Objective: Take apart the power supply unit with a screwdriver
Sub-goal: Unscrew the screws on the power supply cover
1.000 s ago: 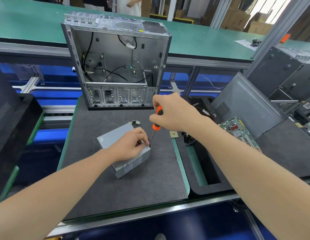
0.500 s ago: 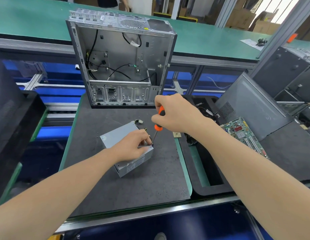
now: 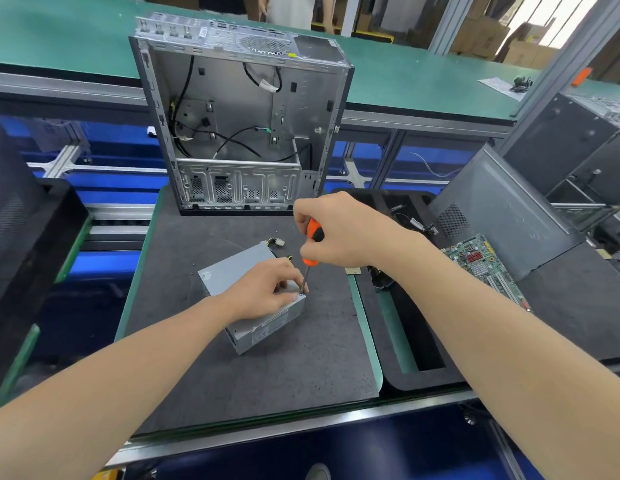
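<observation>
Right grip (image 3: 339, 237) round screwdriver (image 3: 315, 232), grey mat (image 3: 267, 375)

Bright, even overhead light — soft shadows, blown-out window glare top right, edges bent by wide-angle.

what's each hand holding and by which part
Right hand grips the screwdriver by its orange handle; left hand holds the power supply unit at its top corner.

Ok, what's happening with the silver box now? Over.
Right hand grips orange screwdriver, tip down on top corner of power supply unit. Left hand holds the unit. Nothing blocking.
</observation>
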Demonstrator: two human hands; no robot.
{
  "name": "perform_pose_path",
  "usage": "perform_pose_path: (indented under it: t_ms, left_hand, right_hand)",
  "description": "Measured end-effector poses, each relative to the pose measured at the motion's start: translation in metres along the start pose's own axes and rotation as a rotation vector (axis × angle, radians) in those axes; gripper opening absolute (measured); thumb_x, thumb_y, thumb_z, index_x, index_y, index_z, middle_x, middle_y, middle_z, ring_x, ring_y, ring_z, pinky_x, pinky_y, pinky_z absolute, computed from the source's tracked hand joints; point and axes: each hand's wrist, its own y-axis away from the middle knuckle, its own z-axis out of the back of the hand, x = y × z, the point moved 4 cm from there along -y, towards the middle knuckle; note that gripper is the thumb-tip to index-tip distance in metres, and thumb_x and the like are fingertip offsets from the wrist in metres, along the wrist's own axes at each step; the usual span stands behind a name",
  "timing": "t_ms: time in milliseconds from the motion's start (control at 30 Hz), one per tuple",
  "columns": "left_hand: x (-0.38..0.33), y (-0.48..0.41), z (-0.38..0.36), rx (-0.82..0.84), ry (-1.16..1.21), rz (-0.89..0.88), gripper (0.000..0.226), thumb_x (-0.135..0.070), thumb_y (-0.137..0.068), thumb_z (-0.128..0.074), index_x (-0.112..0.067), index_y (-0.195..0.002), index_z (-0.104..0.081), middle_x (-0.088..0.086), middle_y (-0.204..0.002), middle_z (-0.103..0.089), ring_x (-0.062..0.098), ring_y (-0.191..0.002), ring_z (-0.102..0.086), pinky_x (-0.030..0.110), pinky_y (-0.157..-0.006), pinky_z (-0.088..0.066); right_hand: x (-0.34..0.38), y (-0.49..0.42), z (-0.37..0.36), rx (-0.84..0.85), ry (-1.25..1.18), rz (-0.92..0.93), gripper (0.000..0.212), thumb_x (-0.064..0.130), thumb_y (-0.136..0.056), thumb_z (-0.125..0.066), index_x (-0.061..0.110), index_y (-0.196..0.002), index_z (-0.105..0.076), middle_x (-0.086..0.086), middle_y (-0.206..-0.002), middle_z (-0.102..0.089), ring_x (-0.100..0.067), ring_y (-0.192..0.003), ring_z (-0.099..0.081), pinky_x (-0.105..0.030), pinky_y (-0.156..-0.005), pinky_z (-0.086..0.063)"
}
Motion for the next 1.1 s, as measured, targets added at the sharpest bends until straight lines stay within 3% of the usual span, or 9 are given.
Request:
perform_pose_path:
  t_ms: [167, 333, 500, 600, 700, 767, 933, 1000, 1100]
  left_hand:
    - [-0.002, 0.000, 0.000, -0.004, -0.010, -0.006, 0.020, -0.019, -0.091, -0.075, -0.038, -0.094, -0.073, -0.008, -0.102, -0.063, 0.010, -0.093, -0.060, 0.023, -0.082, -0.048]
    - [-0.005, 0.001, 0.003, -0.015, -0.008, -0.014, 0.035, -0.018, -0.091, -0.075, -0.051, -0.087, -0.064, -0.012, -0.101, -0.063, 0.007, -0.093, -0.059, 0.019, -0.081, -0.044]
    - [-0.004, 0.001, 0.002, -0.016, -0.003, -0.014, 0.018, -0.017, -0.090, -0.075, -0.035, -0.093, -0.074, -0.012, -0.101, -0.062, 0.008, -0.092, -0.060, 0.019, -0.081, -0.046]
    - [-0.003, 0.000, 0.002, -0.005, -0.016, -0.009, 0.015, -0.018, -0.090, -0.074, -0.033, -0.095, -0.075, -0.011, -0.101, -0.063, 0.007, -0.092, -0.060, 0.023, -0.081, -0.048]
    - [-0.002, 0.001, 0.001, -0.003, -0.014, 0.007, 0.015, -0.021, -0.091, -0.074, -0.036, -0.095, -0.074, -0.010, -0.101, -0.062, 0.010, -0.092, -0.061, 0.021, -0.082, -0.047]
    - [-0.002, 0.001, 0.001, -0.012, -0.008, 0.008, 0.019, -0.022, -0.091, -0.074, -0.041, -0.092, -0.071, -0.010, -0.101, -0.061, 0.010, -0.092, -0.060, 0.016, -0.080, -0.044]
    - [-0.002, 0.002, 0.002, -0.029, 0.000, 0.016, 0.013, -0.021, -0.091, -0.074, -0.033, -0.096, -0.075, -0.013, -0.100, -0.062, 0.009, -0.092, -0.059, 0.023, -0.082, -0.047]
    - [-0.002, 0.002, 0.002, -0.032, 0.008, 0.018, 0.013, -0.019, -0.090, -0.074, -0.031, -0.096, -0.075, -0.012, -0.100, -0.063, 0.009, -0.093, -0.060, 0.028, -0.084, -0.049]
    - [-0.003, 0.003, 0.002, -0.035, 0.009, 0.021, 0.013, -0.019, -0.090, -0.074, -0.030, -0.095, -0.074, -0.012, -0.101, -0.063, 0.010, -0.093, -0.061, 0.031, -0.084, -0.050]
  right_hand:
    - [0.004, -0.010, -0.004, -0.101, 0.365, -0.112, 0.039, 0.055, -0.099, -0.053, 0.018, -0.090, -0.047, 0.000, -0.074, -0.044, -0.029, -0.070, -0.049, -0.034, -0.058, -0.035]
    - [0.006, -0.012, 0.000, 0.136, 0.125, 0.066, 0.012, 0.027, -0.094, -0.069, 0.024, -0.097, -0.058, 0.007, -0.090, -0.060, -0.019, -0.087, -0.059, -0.042, -0.077, -0.055]
    - [0.008, -0.010, 0.012, 0.220, 0.168, 0.176, 0.024, 0.001, -0.082, -0.067, 0.023, -0.093, -0.069, 0.009, -0.093, -0.068, -0.012, -0.090, -0.060, -0.037, -0.079, -0.054]
    - [0.007, -0.008, 0.003, 0.151, 0.185, 0.124, 0.023, 0.035, -0.092, -0.068, 0.021, -0.108, -0.060, 0.004, -0.092, -0.058, -0.018, -0.089, -0.053, -0.038, -0.074, -0.050]
    - [0.003, -0.010, 0.000, -0.016, 0.422, -0.050, 0.048, 0.064, -0.102, -0.043, 0.017, -0.093, -0.048, 0.001, -0.074, -0.041, -0.021, -0.062, -0.044, -0.033, -0.051, -0.032]
    - [0.003, -0.013, -0.003, -0.013, 0.481, -0.067, 0.044, 0.056, -0.106, -0.042, 0.016, -0.087, -0.046, -0.001, -0.074, -0.038, -0.020, -0.058, -0.037, -0.032, -0.049, -0.026]
    - [-0.002, -0.014, -0.004, 0.120, 0.223, 0.127, 0.008, 0.027, -0.097, -0.064, 0.023, -0.096, -0.058, 0.005, -0.092, -0.055, -0.016, -0.090, -0.056, -0.040, -0.076, -0.052]
    - [-0.001, -0.012, 0.000, 0.145, 0.152, 0.204, 0.018, 0.012, -0.088, -0.070, 0.025, -0.097, -0.062, 0.011, -0.091, -0.058, -0.003, -0.089, -0.049, -0.033, -0.076, -0.047]
    - [-0.002, -0.012, 0.004, 0.172, 0.135, 0.252, 0.039, -0.009, -0.076, -0.060, 0.023, -0.098, -0.066, 0.010, -0.094, -0.065, -0.010, -0.093, -0.053, -0.028, -0.073, -0.044]
